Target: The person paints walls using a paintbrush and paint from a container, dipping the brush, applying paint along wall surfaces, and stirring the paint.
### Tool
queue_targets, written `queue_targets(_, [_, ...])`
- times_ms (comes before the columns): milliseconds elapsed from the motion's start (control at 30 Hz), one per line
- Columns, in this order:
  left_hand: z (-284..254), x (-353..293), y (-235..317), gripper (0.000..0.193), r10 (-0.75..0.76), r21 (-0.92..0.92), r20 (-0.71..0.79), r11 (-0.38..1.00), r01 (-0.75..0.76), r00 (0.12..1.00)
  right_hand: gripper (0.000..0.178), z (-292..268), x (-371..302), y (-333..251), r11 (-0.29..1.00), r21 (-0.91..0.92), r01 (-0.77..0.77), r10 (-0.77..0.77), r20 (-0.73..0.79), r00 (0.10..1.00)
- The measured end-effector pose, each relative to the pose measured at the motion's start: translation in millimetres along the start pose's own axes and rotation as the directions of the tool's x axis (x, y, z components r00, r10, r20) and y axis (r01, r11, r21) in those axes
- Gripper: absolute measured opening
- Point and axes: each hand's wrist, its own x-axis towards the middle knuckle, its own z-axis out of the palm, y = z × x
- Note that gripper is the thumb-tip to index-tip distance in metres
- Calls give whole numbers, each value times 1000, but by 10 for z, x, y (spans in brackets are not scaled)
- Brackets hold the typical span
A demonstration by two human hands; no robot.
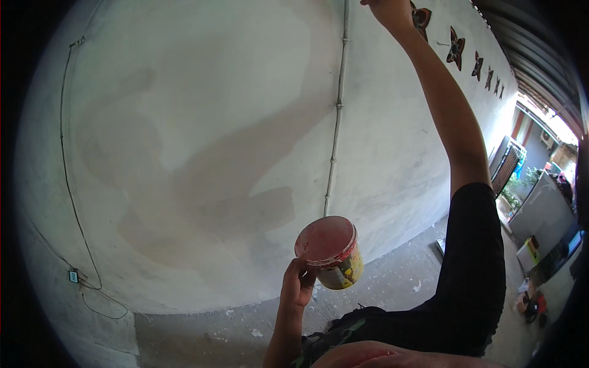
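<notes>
My left hand [296, 283] grips a small plastic paint bucket [340, 273] by its near left rim, thumb and fingers closed on the edge. The bucket is held out in front of my body, its mouth tipped toward me. Red smears mark its rim, the inside looks pinkish, and the outside carries a yellow printed label. High up against the pale wall [245, 73], my right hand [391, 11] is raised at the end of a stretched arm. The top edge of the picture cuts off most of its fingers, so anything in them is hidden.
A thin vertical pipe [335, 132] runs down the wall. Butterfly-shaped ornaments [455, 49] hang in a row at right. A cable [63, 138] leads down to a small box [73, 276] at left. White flecks spot the concrete floor [392, 273]. Household items stand far right.
</notes>
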Motion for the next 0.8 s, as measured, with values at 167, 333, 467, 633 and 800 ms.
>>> queue_targets(167, [-61, 92, -61, 18, 2, -29, -26, 1000, -3, 1000, 15, 0, -290, 103, 999, -50, -19, 23, 93, 995])
queue_targets(333, [-76, 149, -82, 19, -4, -32, -36, 999, 3, 999, 11, 2, -607, 85, 976, -212, -44, 68, 106, 992])
queue_targets(467, [-39, 127, -53, 19, -11, -30, -29, 1000, 10, 1000, 12, -56, -808, -31, 981, -185, -49, 81, 167, 983])
queue_targets(633, [-107, 117, -75, 18, 17, -38, -28, 999, -18, 999, 9, -242, -825, -116, 984, -124, -129, 146, 143, 979])
queue_targets(800, [-98, 144, -74, 16, 5, -30, -28, 1000, -6, 1000, 7, -583, -441, 148, 924, -32, -381, 375, -124, 919])
